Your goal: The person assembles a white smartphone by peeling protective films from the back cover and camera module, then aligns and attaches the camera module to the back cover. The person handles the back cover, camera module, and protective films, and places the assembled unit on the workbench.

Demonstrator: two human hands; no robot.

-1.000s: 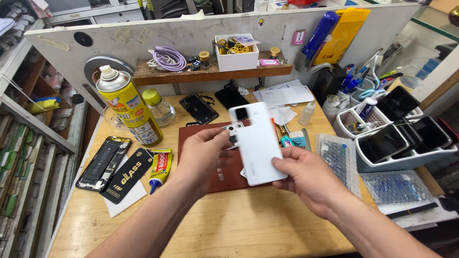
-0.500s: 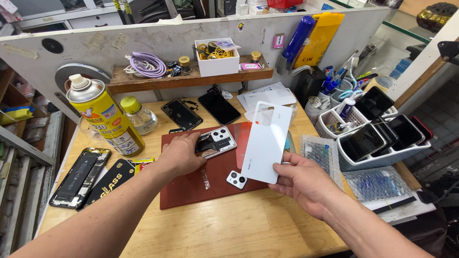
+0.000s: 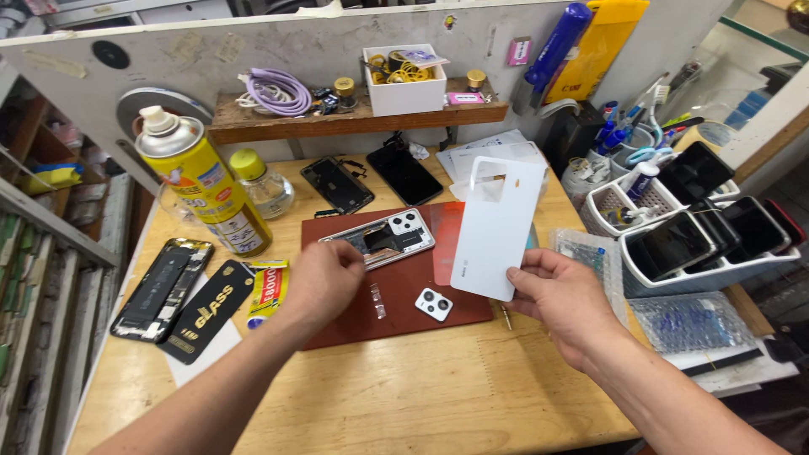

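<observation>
Head view: right hand (image 3: 560, 299) fingers pinch the white back cover (image 3: 497, 226) up mid-frame, away from the open phone (image 3: 379, 238), while left hand (image 3: 324, 282) fingers curl loosely just below it.

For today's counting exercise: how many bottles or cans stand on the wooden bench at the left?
2: a tall yellow spray can at the back left, and a small clear bottle with a yellow cap just right of it. Others may be hidden.
</observation>
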